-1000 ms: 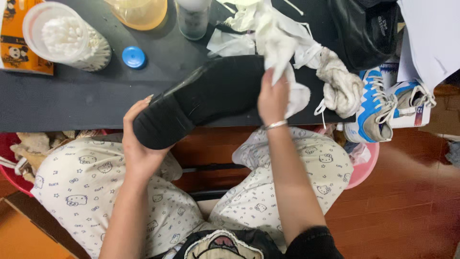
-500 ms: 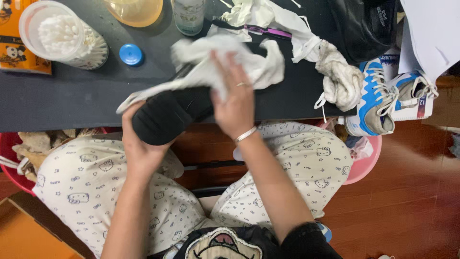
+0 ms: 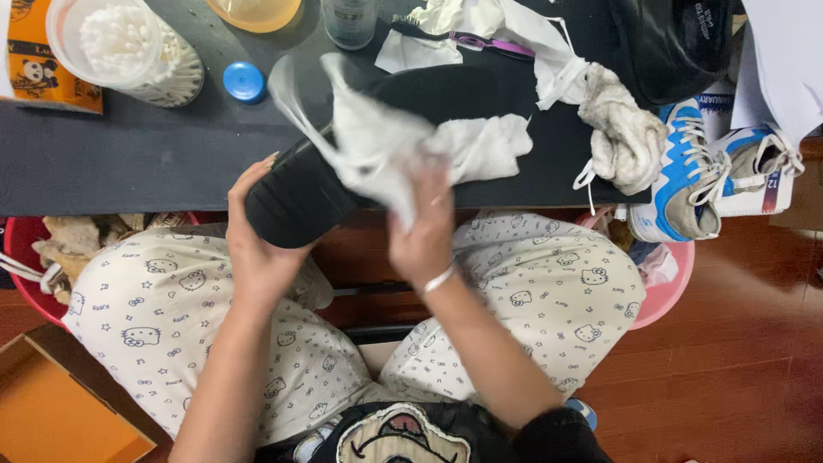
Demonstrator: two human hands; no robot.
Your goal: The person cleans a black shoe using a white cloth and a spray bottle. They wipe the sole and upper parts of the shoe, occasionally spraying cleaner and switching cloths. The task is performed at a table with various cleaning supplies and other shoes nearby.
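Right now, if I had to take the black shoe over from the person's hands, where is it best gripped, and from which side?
Probably grip the black shoe at its bare heel end, from the near side, where the left hand cups it. The white cloth in the right hand covers its middle; the toe lies toward the dark tabletop.

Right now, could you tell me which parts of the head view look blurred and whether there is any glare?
Head view: the white cloth in the right hand is smeared with motion blur; the black shoe, left hand and cotton swab tub stay sharp; light is even, no strong glare.
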